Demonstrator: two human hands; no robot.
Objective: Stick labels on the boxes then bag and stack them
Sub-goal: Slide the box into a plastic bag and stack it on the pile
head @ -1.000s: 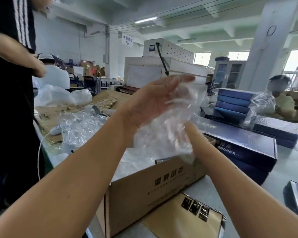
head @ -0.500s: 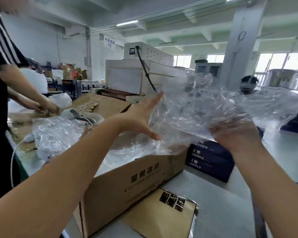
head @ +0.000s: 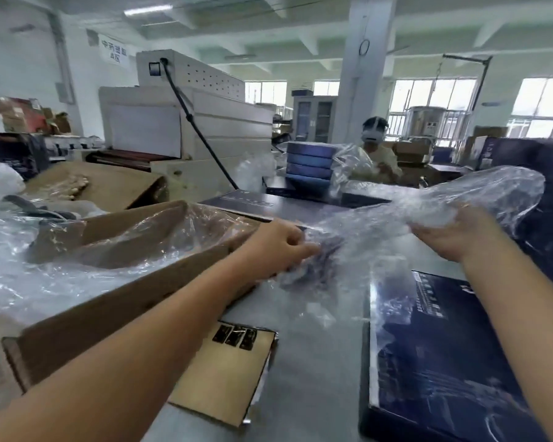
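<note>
Two hands share one clear bag (head: 374,218) | left hand (head: 284,247) pinches its crumpled end, right hand (head: 450,232) grips the other, film stretched between | blue box (head: 444,362) flat on table (head: 316,333), below right forearm | risk: hard pulling probably tears thin film.

the room was a large workshop with pale walls (head: 20,59) and a white ceiling (head: 300,14) crossed by beams. a tube light (head: 147,10) glowed at the upper left. a square white pillar (head: 361,90) stood in the middle distance. daylight came through big windows (head: 428,94) along the far wall, right of the pillar. a white sign (head: 114,51) with dark characters hung on the left wall. near it sat a big white machine (head: 233,122) with a black cable (head: 186,110) running down its side. a glass-doored cabinet (head: 313,118) stood just left of the pillar, and a metal tank (head: 426,121) stood before the windows. cartons (head: 16,118) were piled at the far left. the surface (head: 316,362) was grey.
</note>
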